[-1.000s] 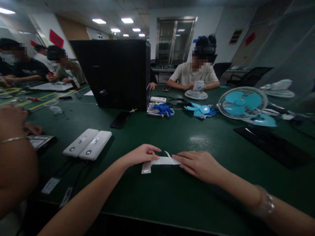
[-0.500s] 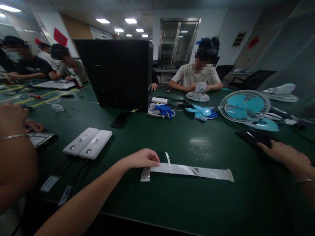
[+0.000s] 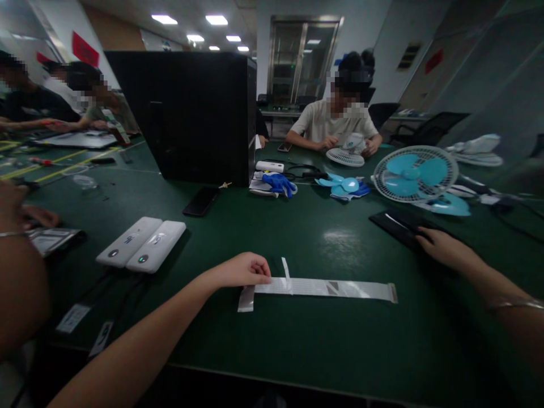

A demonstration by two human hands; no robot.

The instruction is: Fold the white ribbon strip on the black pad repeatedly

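Note:
A flat white ribbon cable (image 3: 359,289) lies lengthwise across the green table in front of me. My left hand (image 3: 249,269) is closed in a pinch at its left end. A narrow white strip (image 3: 285,268) sticks up from the cable, and a silvery tab (image 3: 246,299) hangs out below my fingers. Over on the right, my right hand (image 3: 448,249) grips the near edge of a flat, dark, glossy black piece (image 3: 397,225), slightly tilted; its exact kind cannot be made out.
Two white power banks (image 3: 157,246) with cables lie at the left, near another person's arm (image 3: 21,283). A black phone (image 3: 201,201), a large black case (image 3: 182,119), blue gloves (image 3: 278,184), a blue fan blade (image 3: 340,184) and a caged fan (image 3: 414,173) stand farther back. Someone sits opposite.
My right hand has moved left with the black piece, nearer the table's middle. My left hand stays at the cable's end. The whole view has shifted slightly.

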